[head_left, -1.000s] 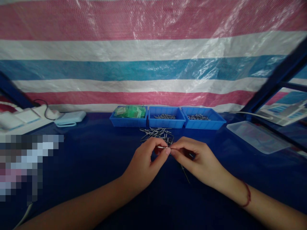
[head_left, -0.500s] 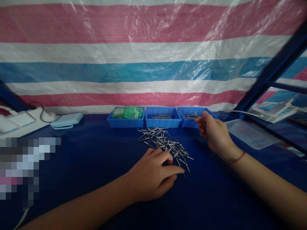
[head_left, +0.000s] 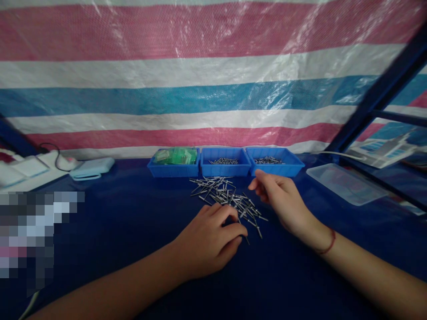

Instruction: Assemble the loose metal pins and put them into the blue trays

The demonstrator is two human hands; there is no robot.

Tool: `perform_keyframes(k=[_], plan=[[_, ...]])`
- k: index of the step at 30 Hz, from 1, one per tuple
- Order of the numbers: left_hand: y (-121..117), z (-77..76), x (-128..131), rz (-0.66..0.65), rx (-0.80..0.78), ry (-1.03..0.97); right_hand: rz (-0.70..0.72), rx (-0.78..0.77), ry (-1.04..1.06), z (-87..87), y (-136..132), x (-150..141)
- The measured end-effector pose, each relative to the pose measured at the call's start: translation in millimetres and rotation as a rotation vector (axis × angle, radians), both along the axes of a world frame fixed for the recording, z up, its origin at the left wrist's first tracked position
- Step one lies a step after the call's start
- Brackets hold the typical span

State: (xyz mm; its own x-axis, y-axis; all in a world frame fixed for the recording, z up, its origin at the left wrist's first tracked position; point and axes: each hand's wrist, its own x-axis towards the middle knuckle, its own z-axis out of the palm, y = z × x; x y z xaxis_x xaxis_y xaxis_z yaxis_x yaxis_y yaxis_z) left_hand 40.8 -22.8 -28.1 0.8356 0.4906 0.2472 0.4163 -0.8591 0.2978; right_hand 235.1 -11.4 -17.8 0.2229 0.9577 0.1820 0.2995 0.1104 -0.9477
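Handling loose metal pins (head_left: 245, 205), heaped on the worktop (head_left: 133, 218): best taken singly from the heap's outer edge, so that neighbours do not snag. Left hand (head_left: 210, 240): fingers loosely curled at the heap's near side; whether gripping a pin, cannot tell. Right hand (head_left: 283, 202): fingers bent inward, just right of the heap, before the right-hand blue bin (head_left: 283, 170); contents, if any, hidden.

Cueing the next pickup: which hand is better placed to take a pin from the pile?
Probably the left hand: its fingers are at the near edge of the pile; the right hand is off to its right.
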Motion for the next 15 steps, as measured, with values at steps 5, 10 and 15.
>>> perform_keyframes(k=[5, 10, 15], plan=[[1, -2.3, -1, 0.007, -0.022, -0.023, 0.109, 0.007, -0.135, 1.6, -7, -6], [2, 0.1, 0, 0.024, -0.036, -0.007, 0.183, -0.007, -0.184, 3.8, -9, -12], [1, 1.2, 2, 0.039, -0.090, 0.015, 0.206, -0.008, -0.205, 0.6, -8, -12]])
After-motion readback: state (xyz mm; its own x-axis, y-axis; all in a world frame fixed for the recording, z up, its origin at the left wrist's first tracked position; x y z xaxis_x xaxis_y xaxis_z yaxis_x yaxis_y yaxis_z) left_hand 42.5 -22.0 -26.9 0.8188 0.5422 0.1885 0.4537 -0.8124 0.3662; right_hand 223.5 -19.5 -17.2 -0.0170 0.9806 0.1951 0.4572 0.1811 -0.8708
